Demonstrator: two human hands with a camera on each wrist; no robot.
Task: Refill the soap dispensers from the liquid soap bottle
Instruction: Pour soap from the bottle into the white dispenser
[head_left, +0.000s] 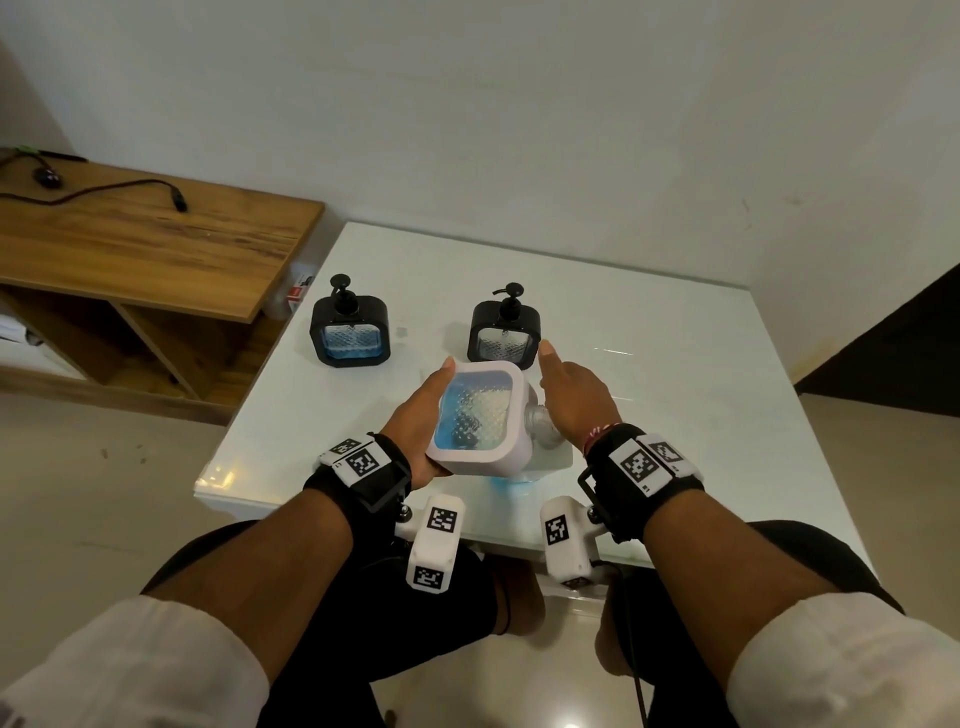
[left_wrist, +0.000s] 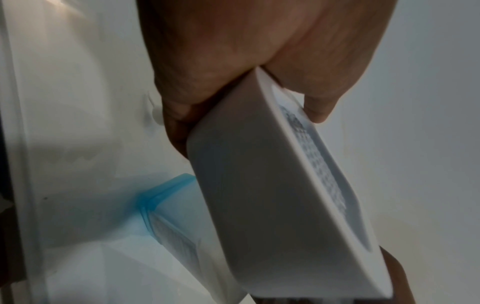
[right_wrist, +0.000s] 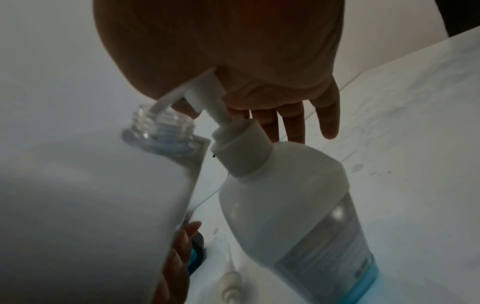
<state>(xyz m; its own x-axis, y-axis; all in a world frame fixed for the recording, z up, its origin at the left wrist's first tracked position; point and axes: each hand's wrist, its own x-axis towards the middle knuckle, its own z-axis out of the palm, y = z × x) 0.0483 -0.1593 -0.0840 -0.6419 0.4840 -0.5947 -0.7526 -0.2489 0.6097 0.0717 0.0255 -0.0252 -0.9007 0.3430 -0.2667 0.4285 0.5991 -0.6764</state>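
White glass-topped table (head_left: 649, 364) against a pale wall carries the whole scene, with a wooden shelf unit (head_left: 156, 244) off to its left.

Near the table's front edge the left hand (head_left: 415, 415) grips a white-framed soap dispenser (head_left: 475, 423), thumb on its front face and fingers curled behind its back, holding it tilted so its clear threaded neck (right_wrist: 162, 125) points toward the right. That neck is open, with no pump on it. Blue liquid shows through the dispenser's patterned window.

The right hand (head_left: 574, 400) lies palm-down on the pump head (right_wrist: 205, 90) of the liquid soap bottle (right_wrist: 293, 205), fingers (right_wrist: 327, 115) straight and spread, not curled round anything. The pump's nozzle (right_wrist: 166, 102) reaches just to the mouth of the open neck; whether it touches the rim I cannot tell. The bottle stands on the table just beside the tilted dispenser, white at the shoulders, with blue liquid near its base.

A loose white pump (right_wrist: 231, 286) lies on the table below the bottle in the right wrist view.

Farther back stand two black-framed dispensers, pumps fitted: the left black dispenser (head_left: 349, 330) shows blue liquid low in its window, the right black dispenser (head_left: 504, 332) looks nearly clear. They are well apart from each other.

Black cables (head_left: 104, 195) trail over the shelf top.
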